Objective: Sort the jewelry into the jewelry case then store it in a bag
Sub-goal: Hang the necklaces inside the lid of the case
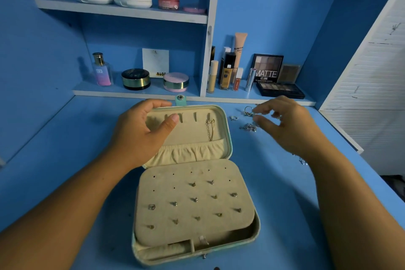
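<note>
The jewelry case (225, 240) lies open in the middle of the blue desk (76, 160), with its base nearest the person and its lid (192, 131) tilted up at the back. The left hand (142, 133) grips the lid at its left corner, fingers curled over the top edge and thumb pressed against the cream lining inside. A gold chain (210, 129) hangs on the right side of the lid, above a gathered elastic pocket (190, 151), and a teal snap tab (180, 99) sticks up from the top edge. A padded panel (197, 232) covers most of the base, and small stud earrings (195, 199) sit in rows in its holes. The back rows are mostly unfilled. The right hand (291, 125) hovers to the right of the lid, over a loose pile of silver jewelry (248, 127) on the desk. Its fingers are loosely curled, with thumb and forefinger close together near the pile, but I cannot tell whether they pinch anything. A single ring (233, 118) lies between the pile and the case, and another small silver piece (303, 162) sits by the right forearm. On the low shelf behind stand a perfume bottle (102, 70) and an eyeshadow palette (268, 68).
</note>
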The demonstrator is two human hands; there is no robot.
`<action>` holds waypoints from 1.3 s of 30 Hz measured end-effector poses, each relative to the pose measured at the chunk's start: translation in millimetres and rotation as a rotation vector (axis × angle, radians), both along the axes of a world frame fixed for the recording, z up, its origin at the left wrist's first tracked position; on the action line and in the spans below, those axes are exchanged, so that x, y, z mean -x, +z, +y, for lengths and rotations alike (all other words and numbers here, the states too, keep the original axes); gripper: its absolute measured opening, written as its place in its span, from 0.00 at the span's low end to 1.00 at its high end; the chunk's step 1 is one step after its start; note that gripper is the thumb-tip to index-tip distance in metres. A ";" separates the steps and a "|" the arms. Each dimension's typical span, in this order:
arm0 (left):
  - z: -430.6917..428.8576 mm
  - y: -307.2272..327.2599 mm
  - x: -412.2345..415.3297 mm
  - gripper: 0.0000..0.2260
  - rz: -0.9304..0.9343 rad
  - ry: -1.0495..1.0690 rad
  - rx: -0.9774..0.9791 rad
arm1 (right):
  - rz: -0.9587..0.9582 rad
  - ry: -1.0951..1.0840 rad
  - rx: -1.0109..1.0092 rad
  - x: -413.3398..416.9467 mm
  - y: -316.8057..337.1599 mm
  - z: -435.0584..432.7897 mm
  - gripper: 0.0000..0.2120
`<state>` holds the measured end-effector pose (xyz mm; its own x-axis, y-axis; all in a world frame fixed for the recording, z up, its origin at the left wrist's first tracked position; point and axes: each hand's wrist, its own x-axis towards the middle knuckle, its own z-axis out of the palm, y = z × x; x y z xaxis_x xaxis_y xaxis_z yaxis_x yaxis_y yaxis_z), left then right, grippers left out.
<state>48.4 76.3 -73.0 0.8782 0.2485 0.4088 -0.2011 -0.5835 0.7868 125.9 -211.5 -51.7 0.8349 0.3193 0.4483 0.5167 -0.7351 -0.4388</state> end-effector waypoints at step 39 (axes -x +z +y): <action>-0.2 -9.4 -4.0 0.13 0.252 0.001 -0.072 | 0.109 -0.147 -0.129 -25.2 -18.4 24.7 0.04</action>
